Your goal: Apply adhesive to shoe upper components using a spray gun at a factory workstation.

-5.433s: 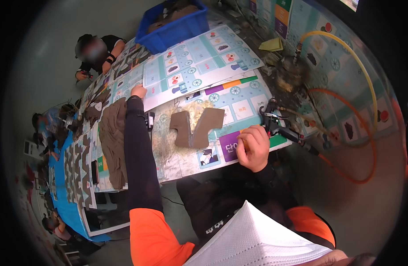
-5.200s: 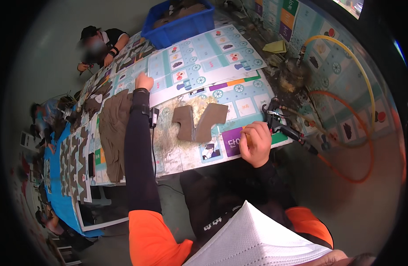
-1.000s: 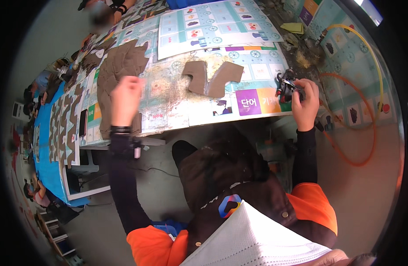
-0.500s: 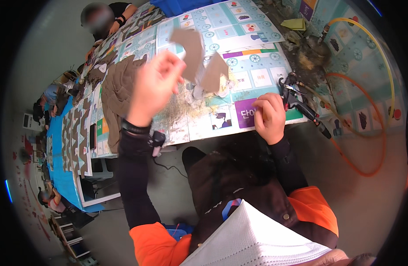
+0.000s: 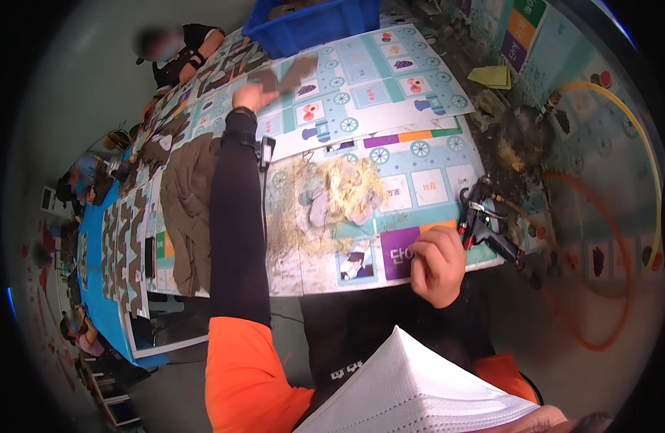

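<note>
At the far side of the table, my left hand (image 5: 253,97) has its fingertips at the lower edge of a brown V-shaped piece of fabric (image 5: 298,72), which is blurred. The thumb and finger seem closed on that edge. My right hand (image 5: 438,265) hangs at the table's near edge with curled fingers, and nothing shows in it. Just beyond it lies a black trigger air gun (image 5: 488,229), apart from the fingers. Between my hands is a heap of grey scraps and yellowish fluff (image 5: 340,195).
Brown fabric (image 5: 192,206) lies piled to the left of my left forearm. A blue crate (image 5: 314,30) stands at the back. An orange hose (image 5: 618,317) and a yellow hose (image 5: 654,173) loop at the right. Another person (image 5: 181,54) is at the table's far left.
My left hand has moved forward over the table with the brown fabric piece, away from the fluff heap. My right hand stays beside the air gun. The view has shifted, showing more of the crate.
</note>
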Tool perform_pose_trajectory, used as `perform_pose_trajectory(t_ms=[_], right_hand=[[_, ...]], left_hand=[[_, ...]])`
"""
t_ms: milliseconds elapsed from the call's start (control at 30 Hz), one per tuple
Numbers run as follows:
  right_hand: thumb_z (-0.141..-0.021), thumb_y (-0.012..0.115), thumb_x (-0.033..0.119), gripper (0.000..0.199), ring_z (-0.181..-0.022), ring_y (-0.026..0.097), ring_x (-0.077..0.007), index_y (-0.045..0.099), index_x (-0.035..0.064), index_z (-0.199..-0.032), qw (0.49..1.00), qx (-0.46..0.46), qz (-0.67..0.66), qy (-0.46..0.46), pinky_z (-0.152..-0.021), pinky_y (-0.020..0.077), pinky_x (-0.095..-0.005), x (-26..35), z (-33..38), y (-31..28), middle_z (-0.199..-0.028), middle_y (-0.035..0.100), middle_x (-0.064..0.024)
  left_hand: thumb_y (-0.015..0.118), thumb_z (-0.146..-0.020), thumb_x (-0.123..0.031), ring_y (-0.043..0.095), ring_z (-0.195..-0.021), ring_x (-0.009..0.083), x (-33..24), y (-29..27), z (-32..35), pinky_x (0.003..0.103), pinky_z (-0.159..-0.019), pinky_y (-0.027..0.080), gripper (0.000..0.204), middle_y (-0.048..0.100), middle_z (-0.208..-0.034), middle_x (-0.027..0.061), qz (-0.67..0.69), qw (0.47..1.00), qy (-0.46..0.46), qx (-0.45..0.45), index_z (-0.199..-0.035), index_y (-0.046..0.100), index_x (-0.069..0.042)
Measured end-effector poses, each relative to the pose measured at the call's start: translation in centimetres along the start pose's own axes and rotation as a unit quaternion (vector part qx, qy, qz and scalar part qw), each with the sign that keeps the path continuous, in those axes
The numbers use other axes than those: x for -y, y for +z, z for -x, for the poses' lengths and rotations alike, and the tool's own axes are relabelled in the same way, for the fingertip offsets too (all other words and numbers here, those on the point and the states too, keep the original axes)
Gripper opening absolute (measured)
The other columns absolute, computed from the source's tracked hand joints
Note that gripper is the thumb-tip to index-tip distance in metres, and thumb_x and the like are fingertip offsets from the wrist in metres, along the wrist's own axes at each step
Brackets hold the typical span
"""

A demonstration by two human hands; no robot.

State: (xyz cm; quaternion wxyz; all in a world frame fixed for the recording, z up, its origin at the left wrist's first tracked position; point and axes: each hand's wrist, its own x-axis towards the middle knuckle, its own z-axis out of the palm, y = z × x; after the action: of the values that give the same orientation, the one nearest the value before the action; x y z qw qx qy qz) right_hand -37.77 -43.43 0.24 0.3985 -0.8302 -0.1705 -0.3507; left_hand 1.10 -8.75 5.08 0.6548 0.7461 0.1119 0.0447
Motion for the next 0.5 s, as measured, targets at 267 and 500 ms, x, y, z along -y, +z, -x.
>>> perform_pose_trajectory(t_ms=[267,500], right_hand=[[-0.056,0.064,-0.002,0.024,-0.079,0.063,-0.0314,0.065,0.0024,-0.079,1.0,-0.001,0.009,0.001,-0.066,0.0503,-0.0384,-0.5,-0.3,0.8,-0.082,0.063,-0.0099],[-0.055,0.063,-0.002,0.023,-0.079,0.063,-0.0303,0.066,0.0022,-0.078,1.0,0.002,0.011,0.008,-0.065,0.0507,-0.0378,-0.5,-0.5,0.8,-0.082,0.063,-0.0094]], left_hand=[[0.044,-0.1,0.0,0.072,-0.088,0.0416,3.8,-0.9,-4.3,0.032,-0.066,0.065,0.042,0.059,-0.114,0.0332,0.104,0.987,-0.093,-0.08,-0.131,0.03,0.026],[0.042,-0.101,0.001,0.07,-0.094,0.0458,3.3,-1.4,-5.8,0.037,-0.077,0.066,0.051,0.053,-0.124,0.0396,0.139,0.98,-0.09,-0.109,-0.14,0.018,0.024]])
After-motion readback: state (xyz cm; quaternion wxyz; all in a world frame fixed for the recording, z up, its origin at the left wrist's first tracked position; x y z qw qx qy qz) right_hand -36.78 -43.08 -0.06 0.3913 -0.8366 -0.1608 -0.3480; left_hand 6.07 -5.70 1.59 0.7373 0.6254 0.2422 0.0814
